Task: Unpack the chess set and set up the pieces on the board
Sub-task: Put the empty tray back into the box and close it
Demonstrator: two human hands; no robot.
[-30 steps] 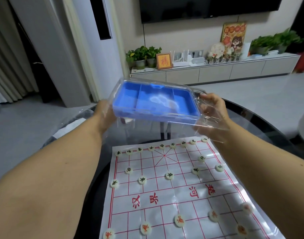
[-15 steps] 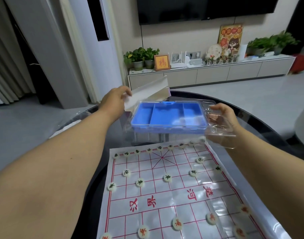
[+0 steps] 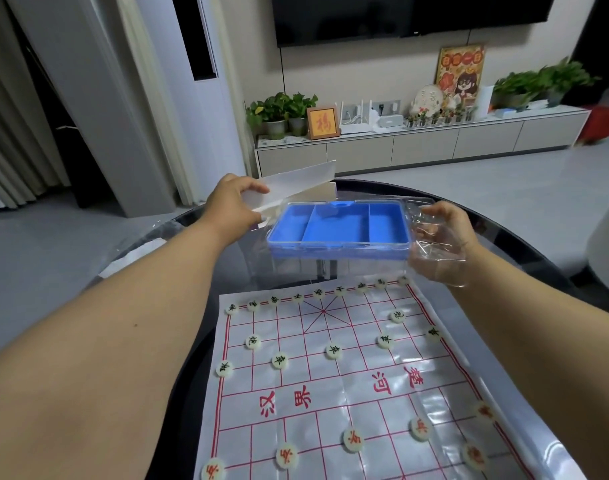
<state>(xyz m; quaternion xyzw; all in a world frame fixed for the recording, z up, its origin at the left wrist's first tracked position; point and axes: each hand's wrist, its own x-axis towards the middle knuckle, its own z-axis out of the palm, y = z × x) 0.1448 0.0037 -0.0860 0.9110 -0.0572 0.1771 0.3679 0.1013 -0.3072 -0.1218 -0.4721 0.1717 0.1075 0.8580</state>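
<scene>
Tray [image 3: 336,226], blue and emptied, has come down between the hands: right hand [image 3: 441,233] grips its clear case, left hand [image 3: 232,202] now pinches a white box [image 3: 296,187]; packing-away begins.

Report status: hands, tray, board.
Left hand grips white box; right hand grips clear case with empty blue tray. Pieces set on board. Nothing in the way.
</scene>
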